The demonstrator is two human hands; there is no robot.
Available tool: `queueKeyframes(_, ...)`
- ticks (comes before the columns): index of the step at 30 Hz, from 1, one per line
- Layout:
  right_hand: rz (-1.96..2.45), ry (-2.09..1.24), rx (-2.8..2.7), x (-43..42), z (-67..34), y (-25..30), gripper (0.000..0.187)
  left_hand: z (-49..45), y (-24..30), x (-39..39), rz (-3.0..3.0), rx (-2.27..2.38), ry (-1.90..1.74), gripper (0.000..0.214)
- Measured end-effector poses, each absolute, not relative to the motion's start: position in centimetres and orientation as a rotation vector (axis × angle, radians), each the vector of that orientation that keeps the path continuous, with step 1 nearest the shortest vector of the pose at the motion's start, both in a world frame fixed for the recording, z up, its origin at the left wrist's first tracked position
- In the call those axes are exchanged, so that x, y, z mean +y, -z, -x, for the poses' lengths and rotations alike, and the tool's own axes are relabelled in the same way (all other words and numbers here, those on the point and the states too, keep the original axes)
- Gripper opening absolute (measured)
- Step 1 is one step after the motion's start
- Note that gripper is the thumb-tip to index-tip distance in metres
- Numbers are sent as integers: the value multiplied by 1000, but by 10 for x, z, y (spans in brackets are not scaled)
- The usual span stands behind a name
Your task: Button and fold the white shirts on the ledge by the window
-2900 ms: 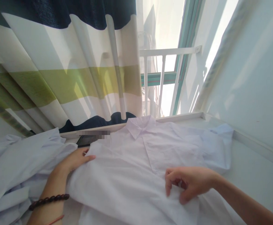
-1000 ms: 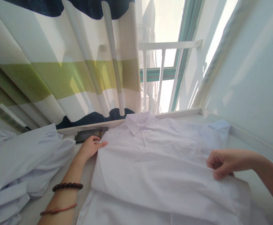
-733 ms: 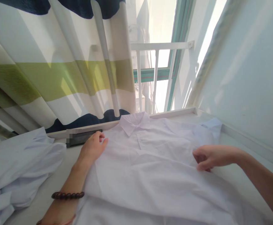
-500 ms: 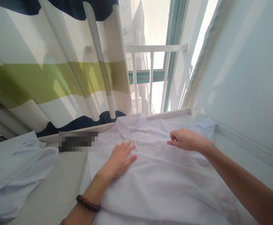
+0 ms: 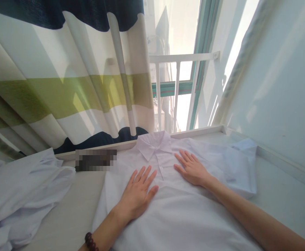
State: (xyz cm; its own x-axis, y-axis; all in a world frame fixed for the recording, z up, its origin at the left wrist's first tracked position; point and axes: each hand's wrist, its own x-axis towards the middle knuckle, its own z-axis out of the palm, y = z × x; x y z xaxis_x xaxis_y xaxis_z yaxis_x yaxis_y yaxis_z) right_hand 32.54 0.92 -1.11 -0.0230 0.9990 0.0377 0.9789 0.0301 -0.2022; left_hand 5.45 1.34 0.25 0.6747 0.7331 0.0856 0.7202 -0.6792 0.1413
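A white collared shirt (image 5: 168, 216) lies spread face up before me, its collar (image 5: 153, 144) at the far end and a short button placket below it. My left hand (image 5: 139, 193) rests flat on the shirt's chest, left of the placket, fingers spread. On the other side of the placket, my right hand (image 5: 190, 168) also lies palm down on the cloth with its fingers apart. The shirt's sleeve on the right (image 5: 239, 167) is stretched out toward the wall. Neither hand grasps anything.
Another white garment (image 5: 24, 195) lies crumpled at the left. A pixelated dark item (image 5: 96, 160) sits near the far edge. Behind are a striped curtain (image 5: 89, 90), a white railing (image 5: 183, 58) before a window, and a wall (image 5: 277, 87) on the right.
My right hand, earlier curled above the shirt, has come down flat on it and opened. The sleeve on the right is spread out more. My view has shifted slightly left.
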Motion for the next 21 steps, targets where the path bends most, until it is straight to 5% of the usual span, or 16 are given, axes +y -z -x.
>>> queueKeyframes(9, 1923, -214, -1778, 100, -321, -35, 36, -64, -46, 131, -2331, 1774, -671, 37)
queueKeyframes(21, 1679, -541, -1514, 135, -329, -41, 28, -61, -39, 184, -1876, 1468, -819, 41)
